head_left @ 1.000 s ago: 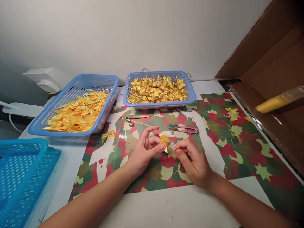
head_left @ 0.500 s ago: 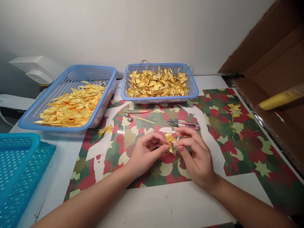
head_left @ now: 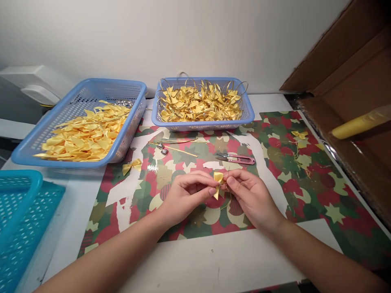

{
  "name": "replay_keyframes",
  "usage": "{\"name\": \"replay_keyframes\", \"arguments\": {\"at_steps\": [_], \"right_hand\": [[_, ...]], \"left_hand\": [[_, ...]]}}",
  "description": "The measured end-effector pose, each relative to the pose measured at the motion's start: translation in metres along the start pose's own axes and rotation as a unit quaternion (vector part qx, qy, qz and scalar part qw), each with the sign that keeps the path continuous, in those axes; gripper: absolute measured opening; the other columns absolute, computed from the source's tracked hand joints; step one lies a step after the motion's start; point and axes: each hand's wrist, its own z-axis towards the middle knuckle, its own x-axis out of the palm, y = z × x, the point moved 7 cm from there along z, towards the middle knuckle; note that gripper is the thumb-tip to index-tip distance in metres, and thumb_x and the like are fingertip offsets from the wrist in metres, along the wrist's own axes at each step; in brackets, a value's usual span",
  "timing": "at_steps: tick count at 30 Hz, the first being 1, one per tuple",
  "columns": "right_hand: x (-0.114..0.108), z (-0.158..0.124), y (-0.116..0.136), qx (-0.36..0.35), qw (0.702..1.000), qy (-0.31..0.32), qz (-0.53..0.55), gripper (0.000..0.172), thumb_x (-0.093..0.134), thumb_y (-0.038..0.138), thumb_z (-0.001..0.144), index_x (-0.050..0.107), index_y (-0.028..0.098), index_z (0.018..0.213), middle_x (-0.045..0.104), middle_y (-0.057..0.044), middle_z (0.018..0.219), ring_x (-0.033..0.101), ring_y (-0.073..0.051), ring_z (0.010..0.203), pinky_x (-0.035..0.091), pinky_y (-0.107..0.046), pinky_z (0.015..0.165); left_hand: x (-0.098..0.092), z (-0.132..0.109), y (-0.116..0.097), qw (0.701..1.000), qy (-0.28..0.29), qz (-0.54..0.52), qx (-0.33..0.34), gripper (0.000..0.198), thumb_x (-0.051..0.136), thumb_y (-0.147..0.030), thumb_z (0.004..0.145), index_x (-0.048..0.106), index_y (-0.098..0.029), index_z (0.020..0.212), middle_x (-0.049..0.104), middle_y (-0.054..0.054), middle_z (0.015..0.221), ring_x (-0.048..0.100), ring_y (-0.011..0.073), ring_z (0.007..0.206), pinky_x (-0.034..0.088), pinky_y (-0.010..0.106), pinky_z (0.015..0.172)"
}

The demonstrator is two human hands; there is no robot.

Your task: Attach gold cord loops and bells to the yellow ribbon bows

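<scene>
A small yellow satin ribbon bow [head_left: 218, 177] is held up over the patterned paper between my two hands. My left hand [head_left: 187, 197] pinches it by the middle with thumb and fingertips. From the other side my right hand [head_left: 253, 199] is closed in a pinch on a thin gold cord [head_left: 229, 172], whose one end sticks up above the fingers. A loose strand hangs below them. Behind the hands lie pink-handled thread snips [head_left: 241, 159]. Silver jingle bells [head_left: 164, 152] and lengths of gold cord [head_left: 183, 151] rest to the left of the snips, near another yellow bow [head_left: 132, 166].
A blue basket [head_left: 69, 163] of yellow bows stands at left, another blue basket [head_left: 201, 123] of corded bows at the back. A teal basket [head_left: 33, 211] sits front left. On the right are a cardboard box [head_left: 345, 73] and a bow with threads [head_left: 299, 134].
My right hand's fingers, spread before, have closed in a pinch on the thin cord beside the bow. My left hand still holds the bow, now turned slightly. The view has shifted a little.
</scene>
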Motion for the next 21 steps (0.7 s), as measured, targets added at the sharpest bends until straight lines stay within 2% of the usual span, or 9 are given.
{"name": "replay_keyframes", "arguments": {"at_steps": [4, 6, 8, 10, 13, 17, 21], "right_hand": [[0.002, -0.002, 0.002, -0.011, 1.000, 0.007, -0.013, 0.028, 0.070, 0.048, 0.081, 0.067, 0.020, 0.083, 0.067, -0.004, 0.087, 0.064, -0.014, 0.072, 0.056, -0.029, 0.074], [0.001, -0.005, 0.008, -0.043, 0.997, -0.003, -0.058, 0.025, 0.065, 0.045, 0.086, 0.065, 0.021, 0.085, 0.068, -0.004, 0.089, 0.065, -0.014, 0.074, 0.056, -0.029, 0.074], [-0.003, -0.010, 0.016, -0.092, 0.988, -0.030, -0.124, 0.020, 0.058, 0.041, 0.092, 0.062, 0.022, 0.087, 0.065, -0.002, 0.081, 0.064, -0.014, 0.072, 0.054, -0.027, 0.068], [-0.003, -0.016, 0.026, -0.157, 0.966, -0.041, -0.202, 0.016, 0.050, 0.035, 0.096, 0.059, 0.023, 0.089, 0.060, 0.001, 0.068, 0.058, -0.013, 0.060, 0.049, -0.024, 0.056], [0.007, -0.023, 0.036, -0.254, 0.914, 0.002, -0.316, 0.012, 0.045, 0.024, 0.097, 0.055, 0.023, 0.089, 0.053, 0.004, 0.061, 0.047, -0.010, 0.046, 0.038, -0.023, 0.045], [0.019, -0.025, 0.038, -0.334, 0.853, 0.034, -0.401, 0.014, 0.045, 0.013, 0.093, 0.054, 0.023, 0.087, 0.055, 0.004, 0.062, 0.045, -0.009, 0.046, 0.037, -0.022, 0.047], [0.023, -0.026, 0.039, -0.378, 0.828, 0.027, -0.413, 0.015, 0.046, 0.009, 0.092, 0.053, 0.021, 0.088, 0.054, 0.004, 0.061, 0.042, -0.009, 0.046, 0.036, -0.021, 0.047]], "left_hand": [[-0.003, 0.001, 0.003, 1.000, -0.016, -0.021, -0.009, 0.016, 0.080, -0.011, 0.068, 0.078, -0.022, 0.080, 0.069, 0.002, 0.083, 0.066, 0.0137, 0.079, 0.058, 0.022, 0.067], [-0.004, 0.002, 0.004, 0.999, -0.029, -0.035, -0.018, 0.015, 0.082, -0.011, 0.066, 0.077, -0.020, 0.077, 0.068, 0.002, 0.081, 0.065, 0.0127, 0.074, 0.057, 0.021, 0.064], [-0.006, 0.003, 0.005, 0.998, -0.039, -0.051, -0.029, 0.014, 0.083, -0.012, 0.065, 0.076, -0.019, 0.076, 0.069, 0.002, 0.080, 0.064, 0.0122, 0.071, 0.057, 0.022, 0.062], [-0.007, 0.003, 0.007, 0.996, -0.044, -0.071, -0.045, 0.018, 0.084, -0.014, 0.064, 0.077, -0.019, 0.079, 0.071, 0.003, 0.086, 0.065, 0.0131, 0.072, 0.058, 0.025, 0.063], [-0.008, 0.002, 0.011, 0.990, -0.042, -0.108, -0.076, 0.024, 0.086, -0.018, 0.063, 0.079, -0.022, 0.085, 0.074, 0.003, 0.094, 0.067, 0.0140, 0.077, 0.058, 0.026, 0.069], [-0.006, 0.001, 0.016, 0.981, -0.032, -0.157, -0.114, 0.027, 0.090, -0.028, 0.059, 0.080, -0.023, 0.083, 0.076, 0.002, 0.088, 0.067, 0.0121, 0.075, 0.055, 0.023, 0.072], [-0.006, 0.000, 0.018, 0.974, -0.048, -0.172, -0.139, 0.025, 0.090, -0.028, 0.060, 0.080, -0.023, 0.083, 0.075, 0.001, 0.081, 0.065, 0.0105, 0.073, 0.051, 0.021, 0.072]]}}
